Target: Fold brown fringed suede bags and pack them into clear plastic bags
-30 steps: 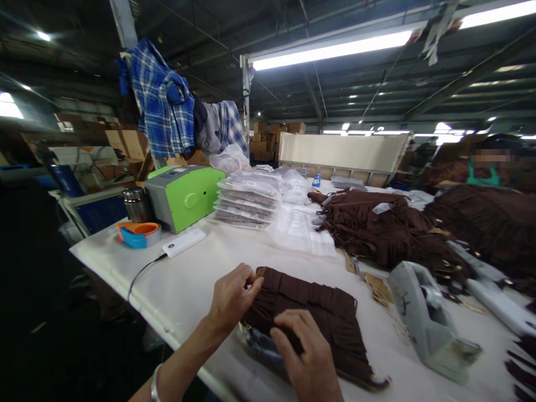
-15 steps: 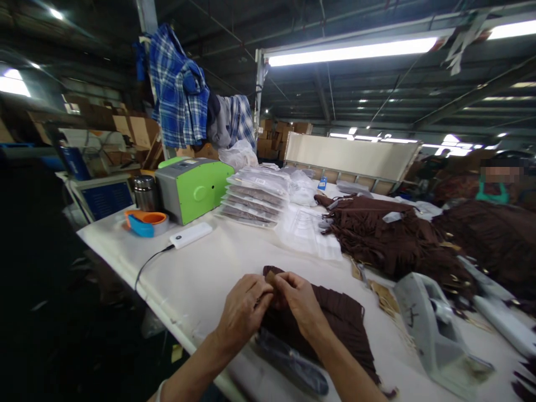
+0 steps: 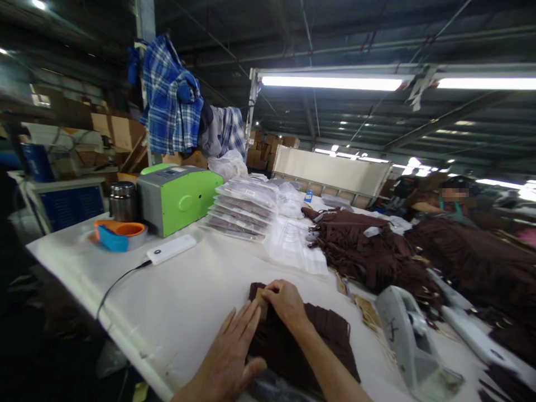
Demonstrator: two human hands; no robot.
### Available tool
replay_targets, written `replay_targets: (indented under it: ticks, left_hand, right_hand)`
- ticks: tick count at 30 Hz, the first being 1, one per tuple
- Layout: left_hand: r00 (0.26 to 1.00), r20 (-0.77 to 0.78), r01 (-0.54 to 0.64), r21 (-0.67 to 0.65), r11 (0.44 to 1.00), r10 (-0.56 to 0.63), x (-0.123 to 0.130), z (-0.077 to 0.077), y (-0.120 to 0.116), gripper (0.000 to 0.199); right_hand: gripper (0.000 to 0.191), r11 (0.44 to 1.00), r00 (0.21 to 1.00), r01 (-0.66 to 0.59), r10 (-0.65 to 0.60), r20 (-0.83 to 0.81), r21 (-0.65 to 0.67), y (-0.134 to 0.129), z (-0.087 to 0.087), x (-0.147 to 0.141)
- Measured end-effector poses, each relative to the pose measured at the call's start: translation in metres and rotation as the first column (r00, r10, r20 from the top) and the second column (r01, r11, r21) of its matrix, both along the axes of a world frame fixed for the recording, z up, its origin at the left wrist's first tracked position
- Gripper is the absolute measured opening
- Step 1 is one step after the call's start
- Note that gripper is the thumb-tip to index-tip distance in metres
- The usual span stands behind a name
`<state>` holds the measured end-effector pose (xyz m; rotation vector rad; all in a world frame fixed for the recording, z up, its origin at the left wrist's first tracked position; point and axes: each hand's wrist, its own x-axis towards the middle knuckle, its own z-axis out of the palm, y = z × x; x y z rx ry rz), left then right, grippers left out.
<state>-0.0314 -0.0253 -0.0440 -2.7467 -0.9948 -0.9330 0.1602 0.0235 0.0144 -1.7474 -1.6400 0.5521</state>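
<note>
A dark brown fringed piece of fabric lies folded on the white table in front of me. At its far left corner is a small tan tag. My right hand pinches the tag's upper edge between thumb and fingers. My left hand is laid out flat along the fabric's left side, fingers stretched, with the fingertips at the tag's left edge. Dark plastic wrap shows partly at the near edge, mostly hidden by my arms.
A grey tape dispenser stands to the right, near several tan tags. Beyond are brown fringed pieces, stacked bagged packs and a green machine. A white power bank sits left. A person is at the far right.
My left hand has opened from a pinch at the tag and now lies flat beside it. My right hand still holds the tag. The view has shifted right.
</note>
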Motion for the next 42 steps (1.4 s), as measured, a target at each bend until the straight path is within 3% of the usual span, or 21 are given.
replay_targets:
  ticks: [3,8,14,18,19,21,23,25,27,28,30,33,35,37,40,42]
  left_hand:
    - [0.996,-0.081,0.044,0.074,0.996,-0.038,0.003,-0.02,0.006,0.098]
    - [0.989,-0.142,0.059,0.156,0.986,-0.037,0.001,-0.037,0.022,0.095]
    - [0.989,-0.142,0.007,0.362,0.932,0.048,0.0,-0.026,0.023,0.082]
    - [0.993,-0.102,-0.003,0.523,0.852,0.066,-0.002,-0.016,0.016,0.056]
    - [0.995,-0.087,0.01,0.538,0.843,0.044,-0.002,-0.01,0.014,0.053]
    - [0.999,-0.036,0.041,0.48,0.876,-0.027,-0.001,0.011,0.012,0.056]
    - [0.994,0.102,0.018,0.234,0.972,-0.043,0.006,0.048,0.017,0.07]
    - [0.92,0.392,0.009,-0.067,0.998,0.018,0.02,0.092,0.035,0.058]
    - [0.797,0.589,0.106,-0.353,0.93,0.133,0.041,0.13,0.064,0.049]
    - [0.751,0.642,0.176,-0.421,0.89,0.155,0.053,0.143,0.082,0.049]
    - [0.804,0.578,0.2,-0.482,0.853,0.139,0.077,0.154,0.122,0.046]
    - [0.898,0.436,0.184,-0.486,0.854,0.054,0.107,0.138,0.182,0.037]
    - [0.913,0.407,0.205,-0.477,0.855,0.007,0.119,0.11,0.219,0.032]
    - [0.942,0.334,0.187,-0.416,0.89,-0.041,0.126,0.077,0.252,0.029]
    - [0.93,0.336,0.246,-0.26,0.934,-0.151,0.127,0.031,0.283,0.026]
    - [0.912,0.362,0.259,-0.143,0.955,-0.193,0.126,0.015,0.289,0.026]
  right_hand:
    - [0.008,0.998,0.994,0.039,-0.044,0.098,0.054,-0.004,-0.002,-0.004]
    - [0.012,0.994,0.969,0.037,-0.062,0.241,0.106,-0.007,-0.006,-0.009]
    - [0.011,0.983,0.981,0.069,-0.098,0.168,0.172,-0.02,0.009,-0.001]
    - [0.014,0.96,0.985,0.06,-0.101,0.138,0.273,-0.047,0.018,0.023]
    - [0.014,0.956,0.984,0.069,-0.112,0.138,0.285,-0.054,0.02,0.031]
    - [0.016,0.951,0.98,0.096,-0.142,0.138,0.295,-0.063,0.023,0.048]
    - [0.016,0.946,0.977,0.136,-0.177,0.118,0.295,-0.065,0.027,0.064]
    - [0.018,0.945,0.976,0.17,-0.2,0.082,0.281,-0.059,0.032,0.079]
    - [0.02,0.947,0.975,0.192,-0.214,0.058,0.259,-0.044,0.037,0.091]
    - [0.021,0.947,0.974,0.201,-0.221,0.054,0.25,-0.034,0.039,0.098]
    - [0.024,0.945,0.969,0.223,-0.241,0.048,0.238,-0.008,0.044,0.111]
    - [0.026,0.934,0.962,0.257,-0.273,0.029,0.25,0.047,0.052,0.136]
    - [0.028,0.921,0.955,0.281,-0.296,0.017,0.269,0.093,0.056,0.156]
    - [0.03,0.91,0.945,0.31,-0.326,0.012,0.275,0.141,0.057,0.175]
    - [0.033,0.899,0.924,0.366,-0.381,0.016,0.242,0.201,0.048,0.198]
    - [0.037,0.896,0.91,0.399,-0.413,0.031,0.196,0.225,0.036,0.203]
